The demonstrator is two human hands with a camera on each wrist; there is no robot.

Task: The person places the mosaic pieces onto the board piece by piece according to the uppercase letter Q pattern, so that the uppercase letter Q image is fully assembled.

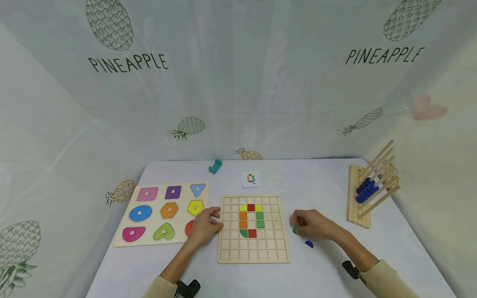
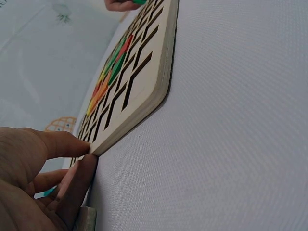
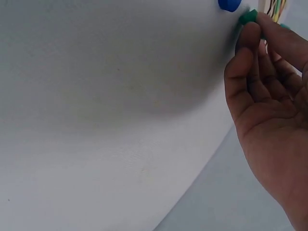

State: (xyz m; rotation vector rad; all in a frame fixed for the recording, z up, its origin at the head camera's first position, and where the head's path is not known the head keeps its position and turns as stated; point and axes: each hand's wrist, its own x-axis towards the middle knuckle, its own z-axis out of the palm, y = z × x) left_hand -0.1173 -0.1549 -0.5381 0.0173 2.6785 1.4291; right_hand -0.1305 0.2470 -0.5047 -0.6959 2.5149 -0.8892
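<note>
A wooden grid board (image 1: 231, 252) carries coloured pieces set in a ring: yellow quarter-rounds and a red square on top, orange squares down the left, green ones down the right, a green quarter-round and a red square at the bottom. At its left edge, my left hand (image 1: 204, 227) grips the rim between thumb and finger, seen close in the left wrist view. To the right of the board, my right hand (image 1: 316, 224) pinches a small green piece (image 3: 249, 17) in its fingertips, low over the tabletop. A blue curved piece (image 1: 309, 244) lies just below that hand.
At the left lies a shape puzzle board (image 1: 124, 238) with knobbed pieces, partly behind my left hand. A small pattern card (image 1: 251, 179) sits beyond the grid board, and a teal curved block (image 1: 215, 166) is near the far edge. A wooden peg rack (image 1: 357, 200) with blue beads stands right.
</note>
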